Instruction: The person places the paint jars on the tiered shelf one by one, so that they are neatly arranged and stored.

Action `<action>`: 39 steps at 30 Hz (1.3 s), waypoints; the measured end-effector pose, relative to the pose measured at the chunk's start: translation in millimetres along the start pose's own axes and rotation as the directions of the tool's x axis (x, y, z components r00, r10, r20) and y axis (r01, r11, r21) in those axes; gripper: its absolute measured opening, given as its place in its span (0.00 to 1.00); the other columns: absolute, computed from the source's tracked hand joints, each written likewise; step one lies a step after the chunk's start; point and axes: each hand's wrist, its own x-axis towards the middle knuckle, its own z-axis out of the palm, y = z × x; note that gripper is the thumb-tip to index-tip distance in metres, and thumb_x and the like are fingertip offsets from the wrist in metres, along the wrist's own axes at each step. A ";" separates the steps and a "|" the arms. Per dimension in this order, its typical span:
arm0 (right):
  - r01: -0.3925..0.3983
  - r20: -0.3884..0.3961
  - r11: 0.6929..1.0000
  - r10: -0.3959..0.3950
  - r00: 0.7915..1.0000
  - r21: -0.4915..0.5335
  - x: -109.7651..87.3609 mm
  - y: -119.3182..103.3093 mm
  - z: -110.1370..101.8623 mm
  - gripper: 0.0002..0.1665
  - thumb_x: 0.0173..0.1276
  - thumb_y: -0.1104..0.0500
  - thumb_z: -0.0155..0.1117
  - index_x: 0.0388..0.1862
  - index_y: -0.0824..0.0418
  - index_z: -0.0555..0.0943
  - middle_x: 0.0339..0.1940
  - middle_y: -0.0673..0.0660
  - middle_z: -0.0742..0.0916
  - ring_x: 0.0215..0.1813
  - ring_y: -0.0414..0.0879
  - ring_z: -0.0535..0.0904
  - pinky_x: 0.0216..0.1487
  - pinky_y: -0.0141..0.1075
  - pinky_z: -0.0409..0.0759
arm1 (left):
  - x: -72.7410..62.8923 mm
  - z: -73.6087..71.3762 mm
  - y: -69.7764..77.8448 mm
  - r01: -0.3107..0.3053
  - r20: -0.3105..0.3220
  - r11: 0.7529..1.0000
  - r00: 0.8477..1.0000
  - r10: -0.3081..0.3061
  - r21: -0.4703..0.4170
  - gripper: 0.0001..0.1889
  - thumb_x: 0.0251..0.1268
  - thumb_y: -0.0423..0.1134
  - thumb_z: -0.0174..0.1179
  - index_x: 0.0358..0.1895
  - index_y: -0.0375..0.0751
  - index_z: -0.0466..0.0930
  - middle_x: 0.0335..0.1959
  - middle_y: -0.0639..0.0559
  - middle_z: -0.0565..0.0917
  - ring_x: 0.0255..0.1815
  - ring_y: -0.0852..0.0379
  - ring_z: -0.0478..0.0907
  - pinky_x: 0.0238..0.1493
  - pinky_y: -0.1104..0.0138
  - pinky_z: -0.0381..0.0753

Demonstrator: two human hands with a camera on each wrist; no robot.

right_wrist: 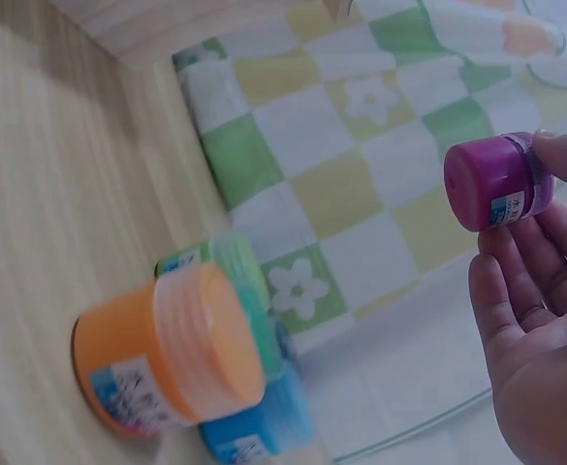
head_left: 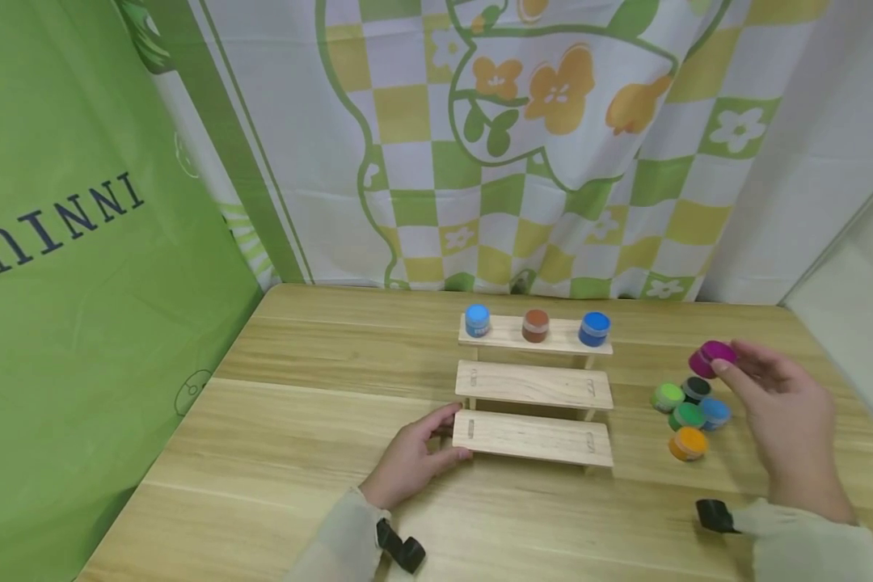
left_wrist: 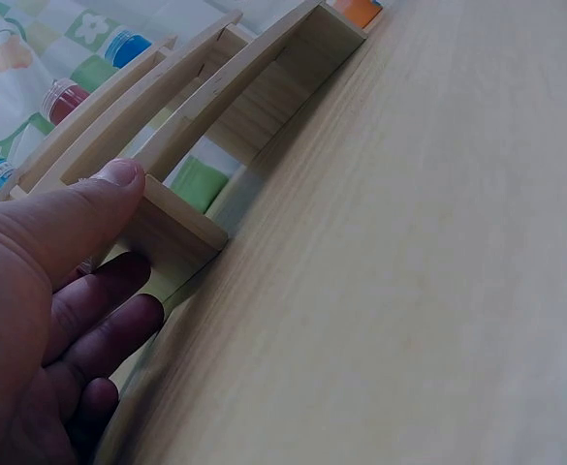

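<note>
My right hand (head_left: 793,412) pinches a small purple paint pot (head_left: 713,359) between thumb and fingers, raised above a cluster of other pots. In the right wrist view, the purple pot (right_wrist: 496,182) lies tilted on its side in the fingers, a label on its wall. My left hand (head_left: 411,461) grips the left end of a three-tier wooden display rack (head_left: 531,437) at its lowest step. The left wrist view has the thumb on that step's corner; the index finger is hidden behind the wood. On the top tier stand a light blue pot (head_left: 477,321), a brown pot (head_left: 535,326) and a dark blue pot (head_left: 594,329).
Right of the rack stand an orange pot (head_left: 689,444), a green pot (head_left: 687,416), a light green pot (head_left: 668,397), a black pot (head_left: 697,390) and a blue pot (head_left: 715,413), close together. A patterned curtain (head_left: 480,202) hangs behind the wooden table (head_left: 298,436).
</note>
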 end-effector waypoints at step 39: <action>0.233 0.199 0.939 -0.286 0.937 0.252 -36.7 -35.1 57.4 0.20 0.65 0.72 0.70 0.56 0.67 0.82 0.47 0.42 0.88 0.40 0.34 0.86 0.41 0.23 0.83 | 0.8 0.7 -2.7 0.009 -0.008 1.000 1.000 -0.009 0.000 0.38 0.61 0.52 0.70 0.73 0.46 0.68 0.57 0.56 0.83 0.59 0.57 0.78 0.66 0.54 0.74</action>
